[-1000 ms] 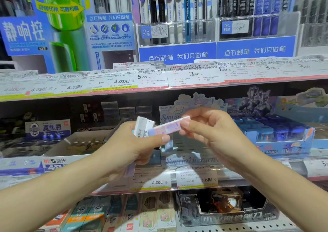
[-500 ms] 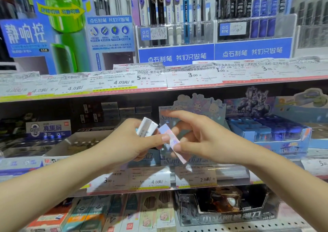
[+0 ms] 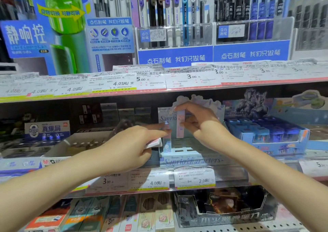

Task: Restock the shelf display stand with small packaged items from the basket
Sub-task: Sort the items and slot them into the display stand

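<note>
**Desk:** Head view, stationery aisle: what has changed?

**Photographer:** A second ago both hands were together in front of the shelf, the right hand (image 3: 200,125) drawing one pink packet (image 3: 180,125) lengthwise from the left hand's bundle. Now that packet stands upright inside the pale-blue display stand (image 3: 191,158), near the stand's back card and over its slotted base. The right grip pinches it, thumb at the side, fingers curled over the top.

**Desk:** And the left hand?

**Photographer:** The left hand (image 3: 131,146) has come forward to the stand's left edge. Its grip is curled round the spare white packets (image 3: 154,143), while the forefinger reaches out to a blue packet (image 3: 166,143) already standing in the stand. Whether it touches or only steadies it is blurred.

**Desk:** Meaning for the task?

**Photographer:** One item looks about to be seated, not yet released; several remain in the left hand. The basket is out of frame. Price tags (image 3: 194,180) line the shelf edge below, and a blue box of erasers (image 3: 266,134) sits just beside the stand.
</note>
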`<state>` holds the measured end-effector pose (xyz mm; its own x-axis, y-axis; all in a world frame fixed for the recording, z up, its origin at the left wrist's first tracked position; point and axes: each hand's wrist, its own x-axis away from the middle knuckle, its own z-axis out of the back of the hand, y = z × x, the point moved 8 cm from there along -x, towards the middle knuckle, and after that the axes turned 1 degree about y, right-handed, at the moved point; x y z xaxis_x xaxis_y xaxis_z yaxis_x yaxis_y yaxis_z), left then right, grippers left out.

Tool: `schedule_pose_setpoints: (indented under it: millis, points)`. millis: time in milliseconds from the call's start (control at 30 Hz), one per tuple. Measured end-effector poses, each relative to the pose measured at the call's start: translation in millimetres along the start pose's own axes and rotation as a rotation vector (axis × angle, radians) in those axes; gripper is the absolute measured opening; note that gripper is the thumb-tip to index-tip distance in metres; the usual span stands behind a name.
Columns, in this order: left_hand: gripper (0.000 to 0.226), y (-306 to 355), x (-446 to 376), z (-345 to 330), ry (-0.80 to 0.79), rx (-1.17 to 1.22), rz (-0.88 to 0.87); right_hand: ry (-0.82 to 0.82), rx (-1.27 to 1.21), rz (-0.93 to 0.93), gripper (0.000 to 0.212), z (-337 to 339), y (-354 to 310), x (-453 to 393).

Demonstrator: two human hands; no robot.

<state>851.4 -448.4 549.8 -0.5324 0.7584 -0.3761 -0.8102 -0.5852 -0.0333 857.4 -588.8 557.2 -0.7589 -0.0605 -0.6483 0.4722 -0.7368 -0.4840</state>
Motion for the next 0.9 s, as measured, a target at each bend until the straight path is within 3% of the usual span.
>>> schedule_pose_setpoints:
  millis: [467, 667, 900]
  points:
    - [0.06, 3.2, -2.0, -0.3, -0.1, 0.147, -0.044, -0.038, 0.059, 0.013, 0.042, -18.4, 7.9, -2.9]
    - [0.06, -1.8, -2.1, -0.5, -0.129, 0.161, 0.007, 0.063, 0.158, 0.081, 0.025, -8.3, 2.8, 1.0]
    - [0.058, 1.7, -3.4, 0.8, -0.128, 0.186, -0.004, 0.057, 0.206, 0.055, 0.045, -7.7, 5.2, -0.8]
